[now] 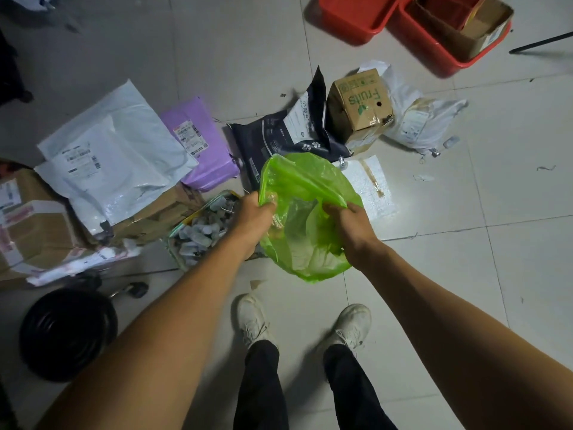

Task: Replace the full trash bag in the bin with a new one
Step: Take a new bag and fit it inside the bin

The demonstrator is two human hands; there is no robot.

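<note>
Floor: pale glossy tile (pixel 418 274) with thin grout lines, small scraps and dust scattered on it.
Green bag: thin translucent plastic trash bag (pixel 305 212), lime green, crumpled and creased, held in the air between both hands above the floor, in front of the person's feet; its mouth is partly spread, lower part hanging loose.
Left hand: left hand (pixel 252 215) clenched on the bag's left edge, film pinched between thumb and fingers.
Right hand: right hand (pixel 352 226) gripping the right edge, fingers curled into the plastic.
Bin: round black bin (pixel 66 333), ribbed inner wall, standing on the floor at the lower left, well apart from the bag; no liner visible in it.
Filled bag: clear bag (pixel 201 231) packed with small grey pieces, on the floor just beside the left hand.
Parcels: white (pixel 114 162) and purple (pixel 201 141) smooth poly mailers, lying over taped cardboard.
Box: brown corrugated carton (pixel 361 103) printed "Fruits", tilted, beyond the bag.
Tubs: red plastic tubs (pixel 434 29), top right, one holding cardboard.
Shoes: white lace-up sneakers (pixel 350 327), black trousers above.
</note>
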